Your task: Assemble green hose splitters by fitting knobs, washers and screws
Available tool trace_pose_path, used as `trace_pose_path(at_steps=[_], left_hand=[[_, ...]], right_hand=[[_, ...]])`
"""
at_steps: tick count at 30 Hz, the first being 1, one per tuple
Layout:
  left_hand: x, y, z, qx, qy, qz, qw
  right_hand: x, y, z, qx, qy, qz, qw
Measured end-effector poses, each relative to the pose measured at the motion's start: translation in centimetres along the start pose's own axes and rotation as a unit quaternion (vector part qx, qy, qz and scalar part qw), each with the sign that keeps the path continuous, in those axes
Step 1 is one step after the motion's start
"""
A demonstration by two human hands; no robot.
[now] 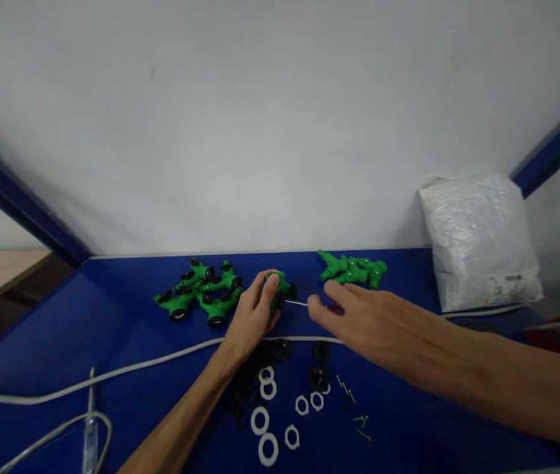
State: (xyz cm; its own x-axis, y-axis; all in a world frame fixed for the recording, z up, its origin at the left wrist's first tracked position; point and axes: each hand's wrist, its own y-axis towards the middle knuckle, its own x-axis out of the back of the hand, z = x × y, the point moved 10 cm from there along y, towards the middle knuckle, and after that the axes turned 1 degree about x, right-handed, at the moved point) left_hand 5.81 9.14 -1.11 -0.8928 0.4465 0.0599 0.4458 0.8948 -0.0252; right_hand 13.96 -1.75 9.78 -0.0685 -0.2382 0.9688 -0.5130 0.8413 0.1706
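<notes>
My left hand [253, 313] grips a green plastic valve fitting [282, 289] with black parts, held just above the blue table [112, 316]. A thin metal pin [298, 303] sticks out of the fitting's right side. The fingertips of my right hand [358, 316] pinch the far end of that pin. A pile of green fittings with black knobs [201, 293] lies left of my left hand. A smaller pile of plain green fittings [353, 268] lies behind my right hand.
White rings [267, 421], black rings [280, 349] and small metal pins [353, 408] lie scattered on the table near me. A white cable [136, 365] runs across the table. A white plastic bag [480, 240] stands at the back right against the wall.
</notes>
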Motion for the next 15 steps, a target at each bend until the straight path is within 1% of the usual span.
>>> trace_pose_path(at_steps=[1,2,3,4,5,6,7,8,9,10,11,12,13,14,15], left_hand=[[0.0,0.0,0.1,0.004,-0.004,-0.002,1.0],[0.1,0.0,0.1,0.006,-0.006,-0.003,1.0],[0.1,-0.1,0.2,0.006,-0.009,-0.003,1.0],[0.1,-0.1,0.2,0.004,-0.011,-0.001,1.0],[0.1,-0.1,0.2,0.0,-0.013,0.0,1.0],[0.1,-0.1,0.2,-0.005,-0.012,0.001,1.0],[0.1,-0.1,0.2,-0.012,-0.007,0.001,1.0],[0.2,-0.2,0.1,-0.02,0.003,0.001,1.0],[0.2,-0.2,0.0,-0.027,0.016,0.002,1.0],[0.2,-0.1,0.0,-0.032,0.03,0.003,0.999],[0.1,-0.1,-0.1,-0.037,0.042,0.005,0.998],[0.1,-0.1,-0.1,-0.04,0.05,0.005,0.998],[0.1,-0.1,-0.1,-0.041,0.055,0.004,0.998],[0.2,0.0,-0.1,-0.041,0.054,0.001,0.998],[0.2,0.0,-0.1,-0.04,0.049,-0.002,0.998]], right_hand=[[0.0,-0.3,1.5,0.073,-0.077,-0.006,0.994],[-0.1,-0.6,2.5,0.122,-0.125,-0.011,0.985],[-0.1,-0.6,2.8,0.136,-0.136,-0.01,0.981],[0.1,-0.4,2.5,0.115,-0.107,-0.007,0.988],[0.3,0.1,1.5,0.064,-0.041,0.005,0.997],[0.1,0.5,0.0,-0.012,0.055,0.025,0.998],[-0.5,0.6,-1.5,-0.1,0.171,0.051,0.979],[-1.6,0.3,-2.8,-0.188,0.288,0.081,0.935],[-2.8,-0.2,-3.5,-0.263,0.389,0.109,0.876],[-3.8,-0.7,-3.7,-0.318,0.458,0.129,0.82],[-4.4,-1.1,-3.8,-0.345,0.49,0.141,0.788],[-4.5,-1.1,-3.9,-0.345,0.488,0.139,0.79],[-4.0,-0.8,-4.0,-0.32,0.451,0.125,0.824],[-3.2,-0.4,-4.0,-0.274,0.381,0.101,0.877],[-2.2,0.0,-3.5,-0.211,0.284,0.074,0.932]])
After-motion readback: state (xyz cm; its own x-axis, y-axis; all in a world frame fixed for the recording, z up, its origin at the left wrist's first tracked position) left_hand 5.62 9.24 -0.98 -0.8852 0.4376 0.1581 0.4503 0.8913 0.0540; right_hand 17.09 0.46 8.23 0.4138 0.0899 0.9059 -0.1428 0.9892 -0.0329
